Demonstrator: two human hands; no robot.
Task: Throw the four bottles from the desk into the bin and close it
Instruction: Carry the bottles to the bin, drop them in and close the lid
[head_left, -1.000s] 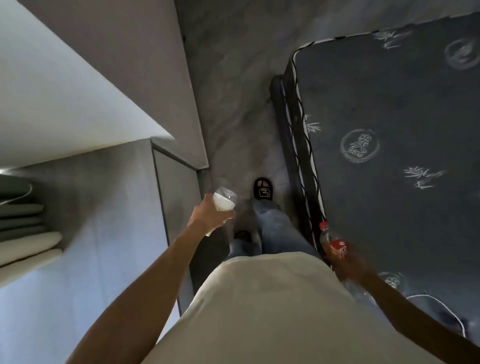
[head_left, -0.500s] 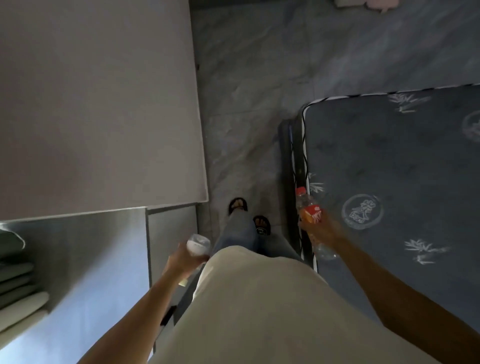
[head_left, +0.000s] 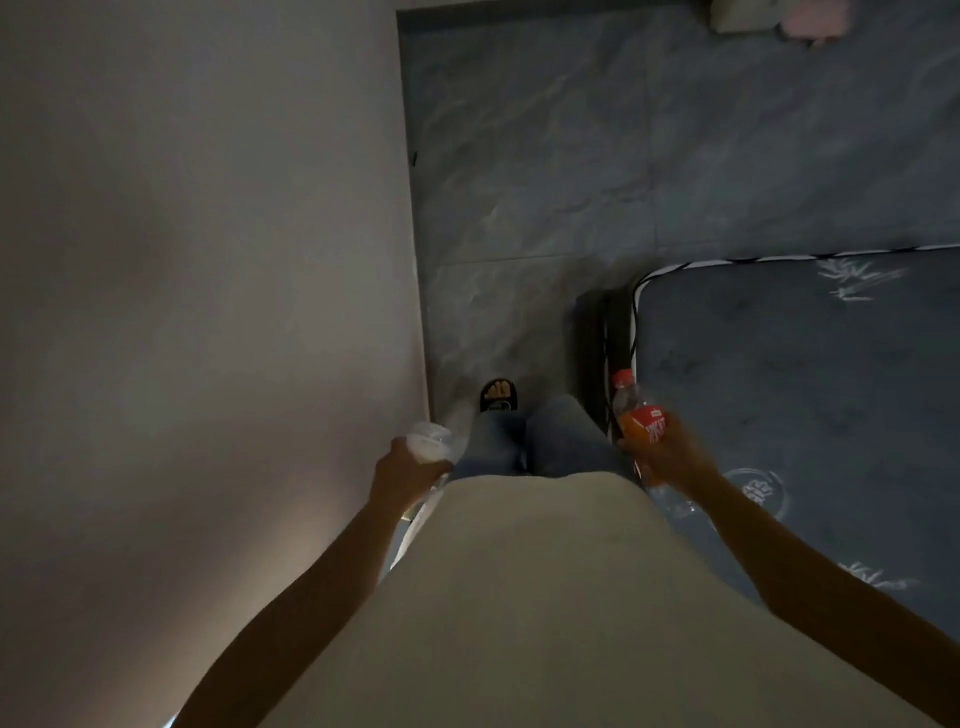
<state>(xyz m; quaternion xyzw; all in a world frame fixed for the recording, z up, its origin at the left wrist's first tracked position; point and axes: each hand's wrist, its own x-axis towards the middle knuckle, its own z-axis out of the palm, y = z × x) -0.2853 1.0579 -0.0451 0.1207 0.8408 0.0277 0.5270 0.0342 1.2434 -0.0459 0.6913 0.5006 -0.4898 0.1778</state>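
Note:
My left hand (head_left: 402, 475) grips a clear plastic bottle (head_left: 434, 447) with a whitish end pointing up, held low beside my left hip. My right hand (head_left: 670, 457) holds a clear bottle with a red cap and an orange-red label (head_left: 636, 413), upright, at the mattress edge. The lower part of each bottle is hidden by my fingers. No bin and no desk are in view.
A tall pale wall or cabinet side (head_left: 208, 260) fills the left. A dark mattress (head_left: 810, 374) with white piping lies on the right. Between them runs a narrow strip of grey marbled floor (head_left: 545, 182), where my feet in sandals stand. Something pink (head_left: 810, 21) lies at the far top right.
I have walked forward along the gap; the wall now fills the left and more floor shows ahead. Both hands have kept their bottles, the right one now nearer my hip.

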